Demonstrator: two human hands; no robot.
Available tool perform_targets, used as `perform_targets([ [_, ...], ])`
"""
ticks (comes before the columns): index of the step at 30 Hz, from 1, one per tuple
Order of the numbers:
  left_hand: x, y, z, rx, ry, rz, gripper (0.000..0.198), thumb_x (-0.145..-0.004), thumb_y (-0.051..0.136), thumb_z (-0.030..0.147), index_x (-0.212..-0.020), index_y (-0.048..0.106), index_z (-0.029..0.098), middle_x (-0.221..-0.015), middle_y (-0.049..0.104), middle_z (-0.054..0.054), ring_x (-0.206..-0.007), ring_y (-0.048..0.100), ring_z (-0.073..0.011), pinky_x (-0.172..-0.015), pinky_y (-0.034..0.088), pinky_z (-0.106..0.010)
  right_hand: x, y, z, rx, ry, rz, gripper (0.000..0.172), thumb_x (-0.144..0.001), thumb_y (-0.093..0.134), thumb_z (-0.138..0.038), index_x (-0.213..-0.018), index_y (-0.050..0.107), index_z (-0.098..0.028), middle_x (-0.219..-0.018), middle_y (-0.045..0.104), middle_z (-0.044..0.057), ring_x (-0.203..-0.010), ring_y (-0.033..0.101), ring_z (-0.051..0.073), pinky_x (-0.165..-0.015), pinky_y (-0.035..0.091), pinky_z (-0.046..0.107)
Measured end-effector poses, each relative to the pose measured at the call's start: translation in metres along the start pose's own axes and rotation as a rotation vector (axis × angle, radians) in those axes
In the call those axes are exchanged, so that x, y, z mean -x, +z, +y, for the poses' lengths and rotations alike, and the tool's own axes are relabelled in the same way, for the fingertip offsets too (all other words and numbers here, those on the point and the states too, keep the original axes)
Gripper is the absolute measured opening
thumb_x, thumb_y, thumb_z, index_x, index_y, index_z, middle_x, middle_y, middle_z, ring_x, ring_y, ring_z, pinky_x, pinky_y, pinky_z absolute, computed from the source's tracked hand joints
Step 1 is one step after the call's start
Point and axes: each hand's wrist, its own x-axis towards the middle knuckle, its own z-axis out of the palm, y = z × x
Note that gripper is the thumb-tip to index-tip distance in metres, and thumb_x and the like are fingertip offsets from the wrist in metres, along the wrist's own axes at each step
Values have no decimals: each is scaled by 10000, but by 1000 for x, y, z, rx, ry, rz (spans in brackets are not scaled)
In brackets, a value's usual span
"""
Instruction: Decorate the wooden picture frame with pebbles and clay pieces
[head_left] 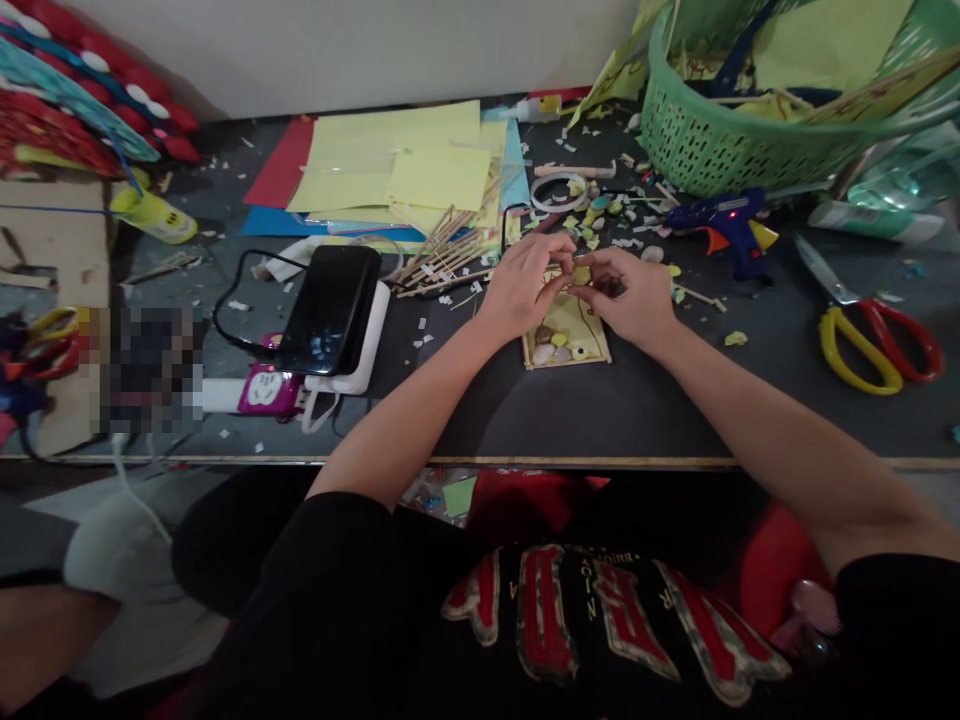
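Observation:
My left hand (523, 283) and my right hand (628, 292) meet over a small yellow card (570, 335) framed with wooden sticks on the dark table. Both hands pinch a small yellow-green piece (581, 273) between their fingertips. Small pebbles and yellow bits (553, 346) lie on the card's near end. The far part of the card is hidden under my fingers.
A phone (328, 308) lies on a white power bank at left. Wooden sticks (442, 255) and coloured paper sheets (397, 165) lie behind. A blue glue gun (724, 225), green basket (705, 140), tape ring (559, 192) and red-yellow scissors (877, 335) are at right. Glue bottle (154, 215) far left.

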Motion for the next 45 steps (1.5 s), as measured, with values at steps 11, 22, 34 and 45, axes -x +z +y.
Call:
perform_targets([
  [11,-1,-2,6,-62,43,-9,290,-996,409,409,-1190,470,202,-978,689,-67,-1043,660,-215,-929,499,-391,2,1,6,42,-47,12,307,-802,708,-435,-1038,665,-244,-773,721,13,-616,661,177,-582,525,322],
  [22,0,-4,6,18,-105,52,519,-894,497,660,-1180,481,227,-1022,692,-74,-1082,643,-217,-963,490,-388,2,-7,4,291,-222,15,160,-850,643,-353,-920,658,-209,-710,701,8,-592,640,162,-547,466,278],
  [34,0,-3,20,-48,-236,164,393,-878,611,563,-1076,567,226,-923,747,-41,-1100,633,-233,-1004,445,-452,1,4,9,39,-63,77,340,-814,687,-520,-981,640,-227,-744,706,15,-579,631,154,-557,507,297],
  [45,1,0,14,-73,-128,55,292,-957,523,466,-1114,563,223,-952,748,-40,-1131,635,-209,-1035,445,-415,-1,4,8,-12,-47,97,399,-761,717,-592,-918,623,-237,-722,701,16,-562,631,166,-543,536,334],
])
